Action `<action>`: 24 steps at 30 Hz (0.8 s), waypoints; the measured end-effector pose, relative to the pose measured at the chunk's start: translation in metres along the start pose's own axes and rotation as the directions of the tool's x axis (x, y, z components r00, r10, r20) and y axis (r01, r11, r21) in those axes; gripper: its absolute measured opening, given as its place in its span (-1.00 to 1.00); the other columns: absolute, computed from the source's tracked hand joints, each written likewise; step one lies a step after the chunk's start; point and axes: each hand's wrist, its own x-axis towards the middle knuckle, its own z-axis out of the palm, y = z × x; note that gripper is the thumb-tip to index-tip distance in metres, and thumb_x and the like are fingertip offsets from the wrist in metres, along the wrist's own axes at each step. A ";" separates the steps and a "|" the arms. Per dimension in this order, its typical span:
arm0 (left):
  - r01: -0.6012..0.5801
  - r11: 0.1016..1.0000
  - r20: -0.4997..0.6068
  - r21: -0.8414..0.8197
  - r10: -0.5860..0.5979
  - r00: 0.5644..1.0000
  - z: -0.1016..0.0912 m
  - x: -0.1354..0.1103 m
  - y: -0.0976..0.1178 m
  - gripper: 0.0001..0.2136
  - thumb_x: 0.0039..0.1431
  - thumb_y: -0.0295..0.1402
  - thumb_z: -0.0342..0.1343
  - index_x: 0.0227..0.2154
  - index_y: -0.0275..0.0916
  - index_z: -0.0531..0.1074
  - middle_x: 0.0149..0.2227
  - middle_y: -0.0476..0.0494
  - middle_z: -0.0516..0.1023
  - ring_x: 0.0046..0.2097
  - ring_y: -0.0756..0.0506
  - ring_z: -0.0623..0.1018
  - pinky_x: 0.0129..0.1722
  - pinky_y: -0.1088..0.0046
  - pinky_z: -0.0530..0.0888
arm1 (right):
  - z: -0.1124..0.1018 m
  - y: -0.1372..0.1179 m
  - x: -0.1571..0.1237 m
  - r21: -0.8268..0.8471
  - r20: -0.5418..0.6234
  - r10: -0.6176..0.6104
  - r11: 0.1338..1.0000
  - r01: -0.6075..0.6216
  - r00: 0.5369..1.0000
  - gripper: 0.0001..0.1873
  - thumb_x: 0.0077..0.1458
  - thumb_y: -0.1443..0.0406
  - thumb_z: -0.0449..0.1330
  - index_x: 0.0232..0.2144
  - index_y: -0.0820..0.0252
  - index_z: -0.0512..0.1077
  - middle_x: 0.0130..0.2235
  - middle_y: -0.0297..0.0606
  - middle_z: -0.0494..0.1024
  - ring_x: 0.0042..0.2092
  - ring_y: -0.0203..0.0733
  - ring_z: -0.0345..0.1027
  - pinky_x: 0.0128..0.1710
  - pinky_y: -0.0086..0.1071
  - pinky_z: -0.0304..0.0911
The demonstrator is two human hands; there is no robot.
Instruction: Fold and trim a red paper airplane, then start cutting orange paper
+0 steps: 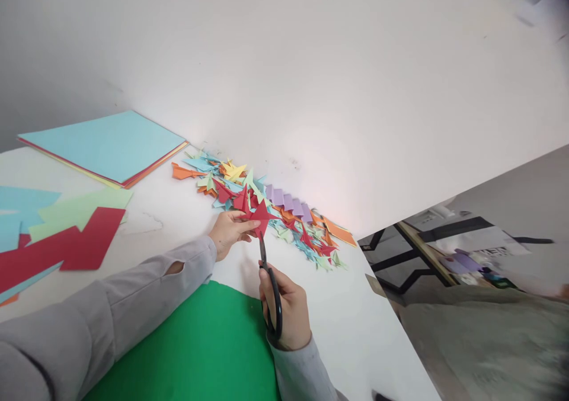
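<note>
My left hand (229, 232) pinches a folded piece of red paper (262, 216) with pointed corners, held up over the table. In my right hand (288, 306) is a pair of scissors (278, 309) with black handles, my fingers wrapped round the loops. Their blades point away from me and meet the lower edge of the red paper; whether they are cutting into it I cannot tell. Just beyond both hands lies a long heap of small folded paper pieces (231, 171) in several colours, with a row of purple folded pieces (288, 202) along its back.
At the back left is a stack of coloured paper sheets (106, 143), light blue on top. Cut red paper (95, 241) and light green paper (84, 211) lie at the left. A green sheet (195, 347) is below my arms. The white table (355, 330) ends at the right.
</note>
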 end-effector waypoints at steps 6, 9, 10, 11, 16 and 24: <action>0.010 1.000 -0.008 -0.002 -0.010 1.000 0.000 0.000 0.000 -0.72 -0.35 -0.37 0.37 -0.52 -0.36 0.46 -0.57 -0.09 0.51 -0.57 0.03 0.46 -0.58 0.53 0.33 | 0.000 -0.001 0.000 -0.011 -0.005 -0.016 1.000 0.016 1.000 -0.50 -0.02 0.00 0.14 -0.25 0.33 0.47 -0.71 -0.48 0.16 -0.70 -0.44 -0.05 -0.74 -0.49 -0.13; 0.013 1.000 -0.009 -0.001 -0.013 1.000 0.000 0.001 0.000 -0.71 -0.35 -0.37 0.37 -0.52 -0.36 0.45 -0.57 -0.09 0.51 -0.57 0.03 0.47 -0.58 0.54 0.34 | 0.001 -0.002 0.000 0.004 -0.008 -0.009 1.000 0.009 1.000 -0.52 -0.02 0.01 0.15 -0.25 0.31 0.47 -0.71 -0.49 0.15 -0.71 -0.44 -0.06 -0.76 -0.49 -0.13; 0.014 1.000 -0.008 0.000 -0.014 1.000 0.000 0.001 0.000 -0.71 -0.35 -0.37 0.37 -0.51 -0.37 0.44 -0.57 -0.09 0.51 -0.57 0.03 0.47 -0.58 0.54 0.35 | 0.001 -0.002 0.000 0.009 -0.009 -0.010 1.000 0.010 1.000 -0.53 -0.03 0.01 0.16 -0.26 0.30 0.48 -0.71 -0.49 0.15 -0.72 -0.44 -0.06 -0.77 -0.50 -0.13; 0.016 1.000 -0.008 0.001 -0.016 1.000 -0.001 0.001 -0.001 -0.71 -0.34 -0.37 0.37 -0.51 -0.37 0.44 -0.57 -0.09 0.50 -0.57 0.03 0.47 -0.59 0.54 0.35 | 0.001 -0.003 -0.001 0.014 -0.008 -0.010 1.000 0.010 1.000 -0.54 -0.04 0.01 0.17 -0.26 0.30 0.48 -0.71 -0.49 0.16 -0.72 -0.44 -0.06 -0.78 -0.50 -0.13; 0.019 1.000 -0.015 0.001 -0.019 1.000 -0.001 0.001 0.000 -0.71 -0.34 -0.38 0.37 -0.52 -0.37 0.42 -0.58 -0.09 0.49 -0.57 0.02 0.47 -0.60 0.55 0.36 | 0.002 -0.009 -0.002 0.076 -0.003 0.058 0.995 -0.058 0.998 -0.48 -0.15 0.03 0.26 -0.23 0.31 0.47 -0.71 -0.51 0.21 -0.77 -0.46 -0.01 -0.85 -0.53 -0.11; 0.023 1.000 -0.003 -0.007 -0.023 1.000 0.000 0.000 0.000 -0.73 -0.31 -0.39 0.36 -0.51 -0.37 0.44 -0.56 -0.08 0.50 -0.58 0.03 0.47 -0.59 0.55 0.39 | 0.006 -0.013 -0.004 0.268 0.027 0.202 0.942 -0.202 0.979 -0.33 -0.24 0.00 0.31 -0.12 0.30 0.37 -0.55 -0.36 0.47 -0.79 -0.44 0.11 -0.90 -0.53 0.00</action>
